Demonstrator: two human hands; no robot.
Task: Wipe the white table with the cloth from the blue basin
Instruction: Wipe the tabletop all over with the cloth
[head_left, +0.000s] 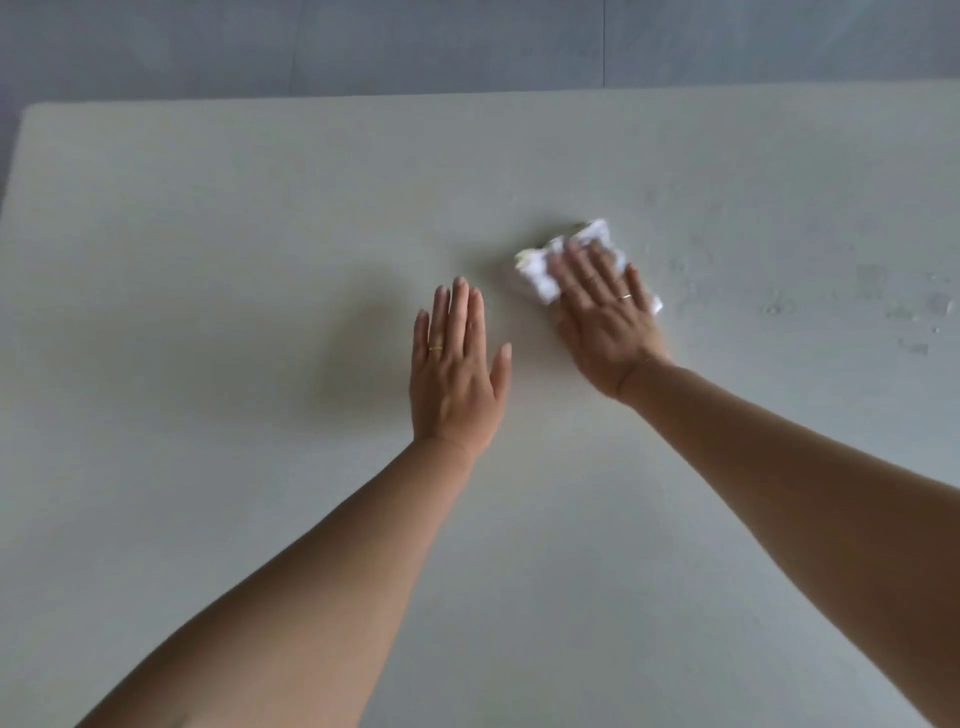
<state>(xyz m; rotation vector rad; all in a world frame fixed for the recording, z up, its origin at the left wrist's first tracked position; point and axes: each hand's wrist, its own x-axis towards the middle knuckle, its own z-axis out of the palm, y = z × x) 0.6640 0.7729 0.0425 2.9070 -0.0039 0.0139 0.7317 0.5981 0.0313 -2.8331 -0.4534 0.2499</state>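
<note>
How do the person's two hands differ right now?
The right hand presses flat on the white cloth; the left hand has nothing under it but the bare table. The right hand angles up and to the left, while the left points straight ahead. Both are open, fingers extended, and both wear rings.

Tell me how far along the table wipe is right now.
Done: the cloth is out and on the white table; the blue basin is not in view. In hand: the right hand presses flat on the cloth mid-table, while the left hand rests open beside it. Left: water droplets still sit to the right, and the left side looks dry, apparently unwiped.
</note>
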